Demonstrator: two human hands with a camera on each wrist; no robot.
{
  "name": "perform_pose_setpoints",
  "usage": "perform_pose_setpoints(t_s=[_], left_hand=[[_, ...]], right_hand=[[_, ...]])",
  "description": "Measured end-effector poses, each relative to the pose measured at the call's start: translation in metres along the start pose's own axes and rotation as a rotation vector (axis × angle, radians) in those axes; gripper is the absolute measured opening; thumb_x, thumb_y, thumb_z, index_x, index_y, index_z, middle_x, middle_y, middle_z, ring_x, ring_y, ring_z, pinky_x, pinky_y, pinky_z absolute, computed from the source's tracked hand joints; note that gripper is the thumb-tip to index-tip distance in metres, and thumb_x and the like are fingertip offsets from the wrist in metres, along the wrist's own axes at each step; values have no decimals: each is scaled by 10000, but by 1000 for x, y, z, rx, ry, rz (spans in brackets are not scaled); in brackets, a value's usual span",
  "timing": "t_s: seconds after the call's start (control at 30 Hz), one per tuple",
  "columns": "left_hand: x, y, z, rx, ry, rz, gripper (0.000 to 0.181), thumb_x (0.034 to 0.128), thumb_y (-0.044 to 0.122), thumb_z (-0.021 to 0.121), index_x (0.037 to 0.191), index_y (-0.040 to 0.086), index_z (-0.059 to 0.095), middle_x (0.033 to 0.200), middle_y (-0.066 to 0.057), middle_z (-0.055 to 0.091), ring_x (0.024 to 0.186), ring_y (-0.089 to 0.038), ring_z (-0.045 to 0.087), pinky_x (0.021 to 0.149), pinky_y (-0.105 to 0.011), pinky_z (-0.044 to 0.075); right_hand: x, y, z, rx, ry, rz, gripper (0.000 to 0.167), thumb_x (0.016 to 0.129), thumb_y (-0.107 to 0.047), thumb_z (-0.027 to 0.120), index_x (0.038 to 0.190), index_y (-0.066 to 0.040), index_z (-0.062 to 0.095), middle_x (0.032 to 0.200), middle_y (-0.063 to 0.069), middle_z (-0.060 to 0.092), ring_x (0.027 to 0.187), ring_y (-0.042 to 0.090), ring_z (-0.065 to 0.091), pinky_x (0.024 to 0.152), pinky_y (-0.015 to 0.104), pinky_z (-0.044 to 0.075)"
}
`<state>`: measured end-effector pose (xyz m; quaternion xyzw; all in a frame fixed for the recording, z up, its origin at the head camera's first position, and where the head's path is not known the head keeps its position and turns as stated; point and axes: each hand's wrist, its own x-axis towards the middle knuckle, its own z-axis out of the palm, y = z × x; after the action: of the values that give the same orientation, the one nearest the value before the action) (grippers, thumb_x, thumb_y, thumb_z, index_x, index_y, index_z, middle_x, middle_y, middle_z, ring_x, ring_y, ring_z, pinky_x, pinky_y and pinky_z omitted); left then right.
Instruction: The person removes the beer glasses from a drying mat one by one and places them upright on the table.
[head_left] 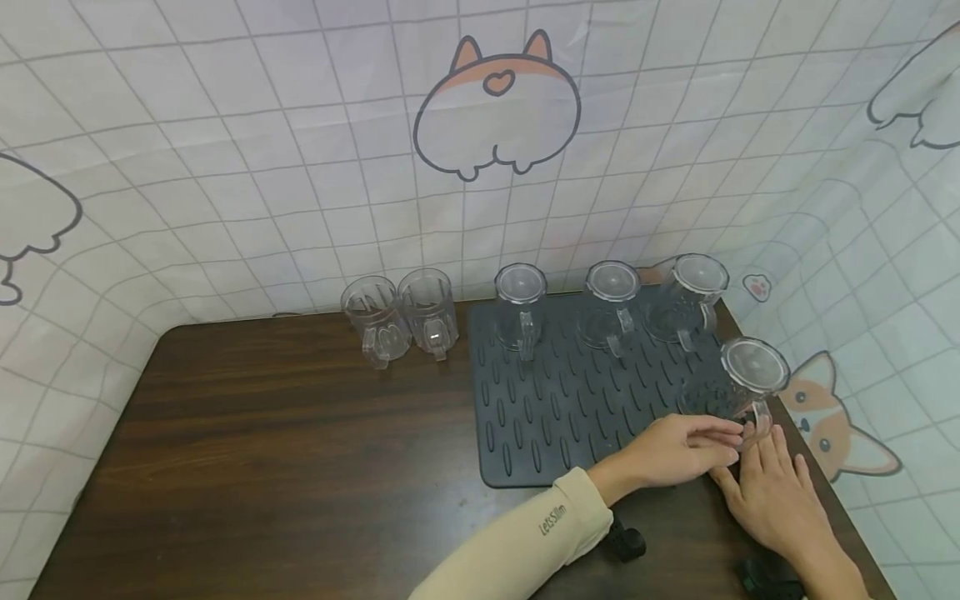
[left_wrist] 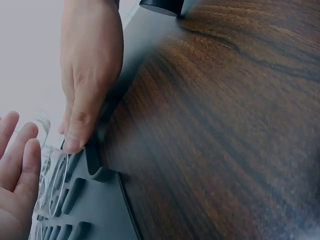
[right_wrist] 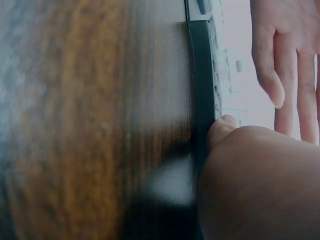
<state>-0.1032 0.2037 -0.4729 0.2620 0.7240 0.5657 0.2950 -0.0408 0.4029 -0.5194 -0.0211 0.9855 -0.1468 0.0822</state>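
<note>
A clear glass mug (head_left: 754,367) stands base up at the right side of the dark ribbed mat (head_left: 525,454), its handle toward the hands. My left hand (head_left: 675,450) is beside that handle, fingers slightly bent and apart from the thumb; contact with the glass cannot be told. My right hand (head_left: 776,496) lies palm down at the mat's front right corner, fingers extended, fingertips near the handle. In the left wrist view, my left fingers (left_wrist: 20,165) are beside the glass and my right hand (left_wrist: 92,75) reaches the mat edge. In the right wrist view, my right thumb side (right_wrist: 260,185) touches the mat edge.
Three more base-up mugs (head_left: 520,308) (head_left: 611,304) (head_left: 688,296) line the mat's back. Left of the mat, two upright mugs (head_left: 377,321) (head_left: 429,312) stand on the wooden table (head_left: 300,467). A patterned cloth (head_left: 300,150) hangs behind and at the right.
</note>
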Motion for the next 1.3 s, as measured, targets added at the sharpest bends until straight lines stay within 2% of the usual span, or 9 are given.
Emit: perform_pose_setpoints(t_s=[0.2, 0.4, 0.57, 0.7, 0.8, 0.9, 1.17, 1.3], left_hand=[[5, 2, 7, 34, 4, 3, 426, 1051, 304, 598, 1474, 270, 572, 1444, 169, 629, 1275, 85, 595, 976, -87, 493], [9, 5, 11, 123, -11, 13, 454, 1055, 325, 588, 1504, 279, 537, 1467, 152, 614, 1296, 60, 594, 1006, -69, 470], [11, 5, 11, 196, -16, 27, 459, 1055, 345, 584, 1506, 280, 535, 1451, 141, 630, 1281, 45, 612, 979, -47, 462], [11, 5, 11, 196, 9, 37, 420, 1050, 338, 588, 1459, 239, 583, 1424, 121, 654, 1253, 44, 628, 953, -40, 467], [12, 6, 12, 175, 26, 40, 393, 1047, 322, 588, 1420, 199, 604, 1415, 102, 660, 1248, 48, 628, 953, -33, 469], [13, 8, 14, 191, 36, 47, 376, 1055, 321, 570, 1401, 177, 599, 1410, 90, 661, 1254, 48, 625, 952, -25, 467], [12, 11, 17, 333, 79, 118, 330, 1078, 281, 550, 1389, 190, 613, 1313, 79, 714, 1122, 78, 670, 882, 13, 453], [11, 11, 16, 374, 128, 111, 260, 1072, 295, 570, 1300, 227, 675, 1233, 123, 745, 1019, 109, 675, 807, 11, 448]], right_hand=[[-1, 2, 1, -10, -4, 7, 878, 1118, -472, 322, 1545, 206, -35, 1621, 432, -78, 1534, 599, -95, 1138, 842, 56], [-1, 2, 0, -21, -21, -3, 826, 1128, -438, 305, 1567, 174, -35, 1637, 411, -90, 1527, 613, -89, 1114, 858, 97], [-2, 2, 0, -19, -17, -1, 796, 1128, -414, 316, 1591, 129, -35, 1651, 377, -122, 1525, 615, -94, 1111, 862, 102], [-1, 1, 2, 4, -19, 0, 803, 1125, -430, 314, 1603, 91, -66, 1653, 356, -157, 1528, 602, -120, 1125, 857, 64], [0, 2, 2, 7, -28, -4, 807, 1125, -434, 308, 1600, 87, -85, 1649, 352, -173, 1531, 591, -134, 1137, 849, 57], [0, 2, 1, -1, -28, -5, 799, 1127, -415, 309, 1594, 104, -82, 1646, 358, -176, 1538, 580, -135, 1149, 837, 67], [0, 0, -1, -4, -33, 5, 799, 1127, -437, 300, 1585, 140, -12, 1626, 386, -176, 1539, 577, -134, 1152, 828, 79], [1, -1, -1, -3, -29, 14, 831, 1123, -466, 307, 1563, 188, 45, 1624, 394, -165, 1538, 582, -125, 1151, 828, 82]])
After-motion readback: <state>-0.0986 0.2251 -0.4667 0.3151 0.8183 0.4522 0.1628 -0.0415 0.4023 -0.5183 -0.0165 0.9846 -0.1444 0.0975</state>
